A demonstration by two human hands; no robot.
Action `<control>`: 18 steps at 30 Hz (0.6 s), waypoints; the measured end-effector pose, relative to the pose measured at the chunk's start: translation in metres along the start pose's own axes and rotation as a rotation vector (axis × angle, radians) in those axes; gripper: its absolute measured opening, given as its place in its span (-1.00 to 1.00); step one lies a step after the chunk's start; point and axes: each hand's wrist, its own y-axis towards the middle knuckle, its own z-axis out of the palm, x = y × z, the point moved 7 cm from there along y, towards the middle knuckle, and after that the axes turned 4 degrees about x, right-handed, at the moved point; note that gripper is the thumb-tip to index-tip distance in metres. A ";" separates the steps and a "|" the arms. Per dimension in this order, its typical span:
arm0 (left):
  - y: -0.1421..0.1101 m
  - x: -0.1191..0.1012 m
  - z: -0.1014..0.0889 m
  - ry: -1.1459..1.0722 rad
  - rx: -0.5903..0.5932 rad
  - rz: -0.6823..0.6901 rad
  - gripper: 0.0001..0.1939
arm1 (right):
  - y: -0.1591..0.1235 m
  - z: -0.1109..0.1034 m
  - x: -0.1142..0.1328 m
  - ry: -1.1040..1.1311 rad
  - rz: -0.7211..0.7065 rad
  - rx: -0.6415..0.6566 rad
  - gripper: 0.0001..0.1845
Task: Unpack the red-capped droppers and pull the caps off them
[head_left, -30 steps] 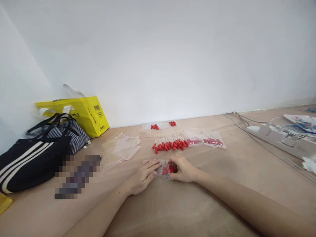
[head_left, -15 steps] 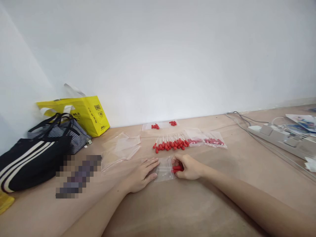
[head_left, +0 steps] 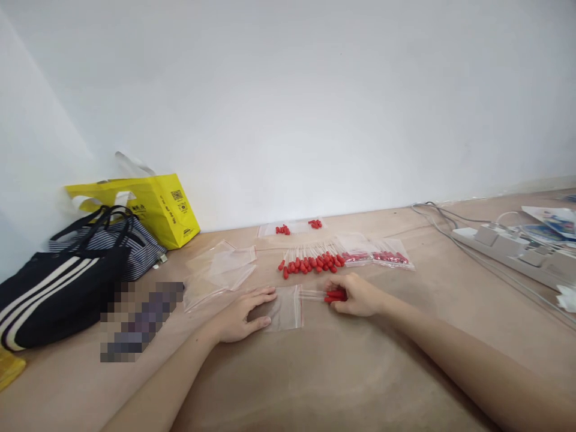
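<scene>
My left hand (head_left: 246, 315) lies flat with its fingers spread, its fingertips on the left part of a clear zip bag (head_left: 285, 315). The bag's zip edge faces right. My right hand (head_left: 360, 295) pinches a small bunch of red-tipped sticks (head_left: 333, 296) by their red heads. Their pale shafts point left and reach the bag's mouth; I cannot tell whether the ends are inside. Beyond my hands lies a row of loose red-tipped sticks (head_left: 310, 262), heads toward me. Filled bags of such sticks (head_left: 392, 255) lie just right of that row.
Several flat clear bags (head_left: 229, 269) lie to the left. Red-headed pieces on a clear bag (head_left: 297, 228) lie near the wall. A yellow bag (head_left: 177, 210) and a black striped bag (head_left: 67, 294) stand far left. A power strip (head_left: 508, 252) with cables sits right.
My right hand has drawn the sticks to the right, uncovering their shafts outside the bag. My left hand and the bag have shifted left.
</scene>
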 end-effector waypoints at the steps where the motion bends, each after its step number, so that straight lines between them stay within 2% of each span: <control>1: 0.000 0.000 0.000 -0.006 -0.004 -0.004 -0.49 | 0.000 -0.003 -0.005 0.046 0.023 -0.017 -0.77; 3: 0.000 0.001 -0.001 -0.026 -0.019 -0.017 -0.49 | 0.001 -0.007 -0.019 0.206 0.089 -0.030 -0.82; 6: 0.000 0.001 -0.002 -0.053 -0.050 -0.039 -0.51 | -0.001 -0.009 -0.038 0.494 0.213 0.031 -0.84; 12: 0.000 0.004 -0.004 -0.119 -0.094 -0.074 -0.56 | -0.011 -0.016 -0.047 0.863 0.327 0.137 -0.82; 15: 0.003 0.001 -0.009 -0.219 -0.217 -0.079 -0.69 | -0.008 -0.008 -0.042 1.056 0.370 0.077 -0.79; 18: 0.013 -0.005 -0.007 -0.485 -0.307 -0.146 -0.68 | 0.001 0.013 -0.028 1.196 0.398 -0.047 -0.78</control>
